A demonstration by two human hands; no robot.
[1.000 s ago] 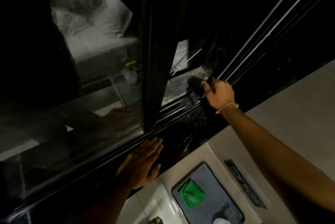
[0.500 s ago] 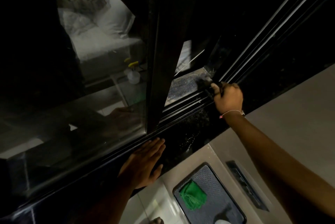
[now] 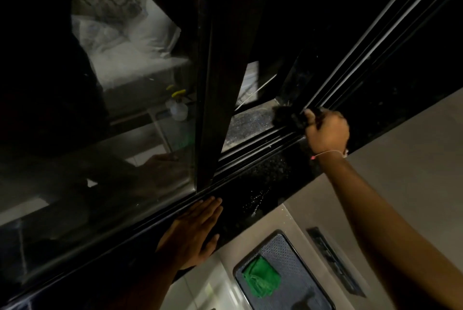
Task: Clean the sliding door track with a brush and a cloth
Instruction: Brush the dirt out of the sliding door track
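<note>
Track (image 3: 253,154) runs as dark parallel rails along the foot of the door (image 3: 215,84), from lower left to upper right. The brushing step seems to be in hand. The right hand (image 3: 325,131) is closed in a fist around the brush (image 3: 288,116), and the dark bristles sit on the rails just right of the door. The left hand (image 3: 195,229) lies flat with fingers together on the sill below the door, holding nothing; I think it only gives support.

The cloth (image 3: 260,279), green, lies crumpled on a tray (image 3: 295,259) well below the door, so wiping is probably not begun.

The rails look dusty, with pale specks on the sill beside them. The next move probably calls for short strokes along the grooves, with the bristles kept inside them.
</note>
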